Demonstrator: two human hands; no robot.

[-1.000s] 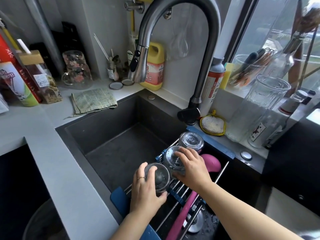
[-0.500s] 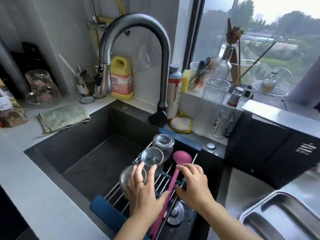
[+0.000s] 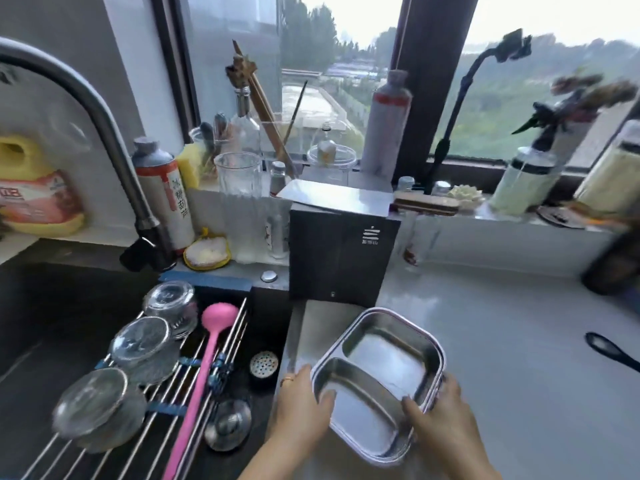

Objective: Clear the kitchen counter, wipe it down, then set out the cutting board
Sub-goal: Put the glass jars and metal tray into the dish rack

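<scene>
Both hands have left the upturned glasses on the sink rack; left hand and right hand now clamp the divided steel tray: counter clearing goes on

The steel tray at lower centre is silvery with a faint lilac rim. At lower left, the spoon is pink, the rack silver-rodded with blue ends, and the sink black. The counter at right is pale grey. The jug at far left is yellow with a red-and-pink label. The scrubber is white, bordered yellow. The centre box is black with a small white logo. The tall bottle at upper centre is grey, banded red. The left hand wears a gold ring.
</scene>
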